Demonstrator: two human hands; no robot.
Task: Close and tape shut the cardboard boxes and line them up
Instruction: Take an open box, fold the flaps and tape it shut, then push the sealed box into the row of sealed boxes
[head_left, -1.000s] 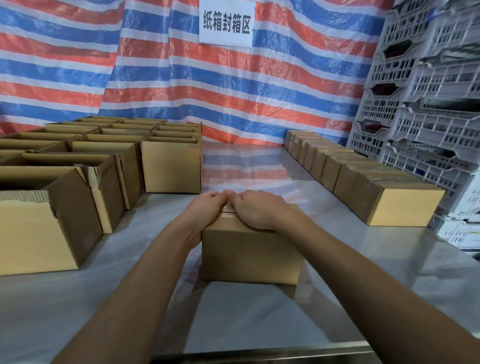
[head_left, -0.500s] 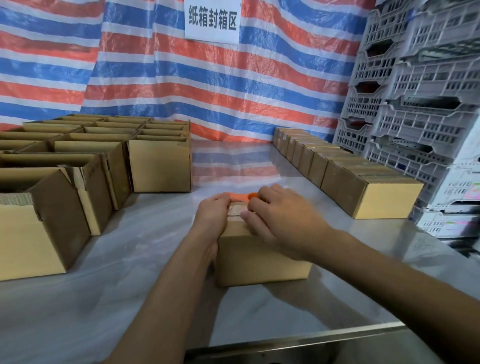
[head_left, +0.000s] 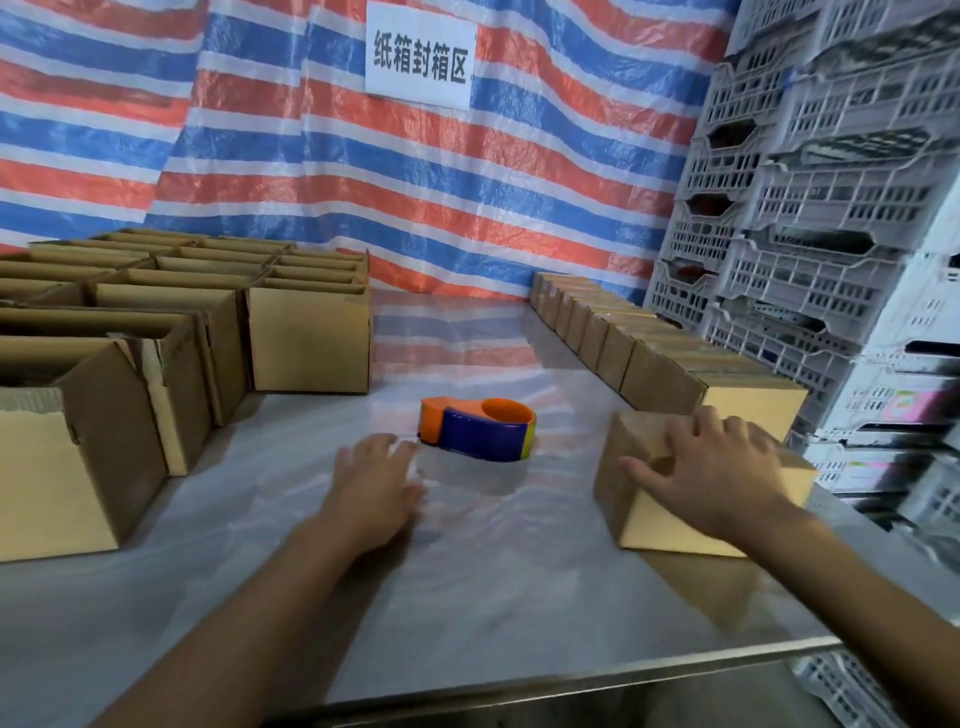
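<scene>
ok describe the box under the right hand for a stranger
Beside the white crates on the right runs a row of closed boxes. At its near end sits one more box, the only one skewed out of line, with the right hand on top.

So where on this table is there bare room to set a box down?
Bare: the middle lane behind the tape dispenser, between open boxes and sealed row; also the front strip along the table edge. Crowded: both sides, plus the box under the right hand.

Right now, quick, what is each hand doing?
Left hand: open, holding nothing, near the tape dispenser.
Right hand: open, resting flat on the closed box.
</scene>
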